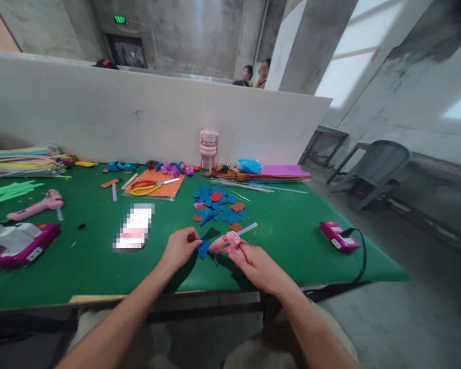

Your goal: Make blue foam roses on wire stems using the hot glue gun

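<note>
My left hand (181,247) pinches a small blue felt piece (204,248) just above the green table (292,241). My right hand (255,264) grips a pink hot glue gun (227,243) whose nozzle points left at that blue piece; a white glue stick pokes out of its back. Just behind my hands lies a heap of blue, red and brown felt cut-outs (218,207).
Red-and-yellow scissors (149,186) lie on an orange sheet. A second pink glue gun (36,206) and a magenta box (23,245) sit at the left, a magenta power strip (338,237) at the right. A pink bottle (209,148) stands by the white partition (138,118). Coloured sheets are stacked far left.
</note>
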{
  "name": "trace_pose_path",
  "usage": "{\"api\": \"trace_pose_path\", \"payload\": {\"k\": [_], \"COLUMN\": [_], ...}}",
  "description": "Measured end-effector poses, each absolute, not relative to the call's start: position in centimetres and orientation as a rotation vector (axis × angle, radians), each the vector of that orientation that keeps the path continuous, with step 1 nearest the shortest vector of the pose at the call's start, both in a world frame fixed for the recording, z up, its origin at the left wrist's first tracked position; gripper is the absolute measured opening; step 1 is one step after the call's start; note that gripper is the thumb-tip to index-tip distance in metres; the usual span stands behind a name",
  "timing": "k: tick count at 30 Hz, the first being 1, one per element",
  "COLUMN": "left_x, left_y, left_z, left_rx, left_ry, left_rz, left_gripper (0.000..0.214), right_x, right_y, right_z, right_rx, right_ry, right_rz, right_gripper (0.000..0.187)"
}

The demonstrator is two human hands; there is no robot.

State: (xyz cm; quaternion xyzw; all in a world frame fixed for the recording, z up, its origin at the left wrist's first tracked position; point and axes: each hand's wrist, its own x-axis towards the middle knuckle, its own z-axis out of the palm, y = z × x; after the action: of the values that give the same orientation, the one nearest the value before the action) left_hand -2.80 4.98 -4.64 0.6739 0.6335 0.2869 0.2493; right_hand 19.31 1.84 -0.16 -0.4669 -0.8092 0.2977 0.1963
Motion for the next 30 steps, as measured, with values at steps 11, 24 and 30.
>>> {"api": "trace_pose_path", "payload": {"k": [11, 24, 30], "left_x": [-2.80, -2.82, -2.81], "left_y": [4.91, 4.98, 4.94], "left_z": [-4.50, -4.67, -4.59], "left_rx": [1.839, 1.850, 1.859], "left_ry": [1.723, 1.720, 1.715], "left_rz": [0.771, 0.780, 0.787], "left_gripper": [0.012, 0.013, 0.013], "right_x": [19.50, 19.60, 19.70], "right_y": [1.82, 1.93, 2.08], "right_z": [0.07, 0.00, -0.26], "right_rx": [-1.330, -1.346, -1.364], "right_ry": [-2.264, -2.263, -2.234], "right_rz": [0.817, 0.759, 0.763], "right_gripper": [0.029, 0.029, 0.030]}}
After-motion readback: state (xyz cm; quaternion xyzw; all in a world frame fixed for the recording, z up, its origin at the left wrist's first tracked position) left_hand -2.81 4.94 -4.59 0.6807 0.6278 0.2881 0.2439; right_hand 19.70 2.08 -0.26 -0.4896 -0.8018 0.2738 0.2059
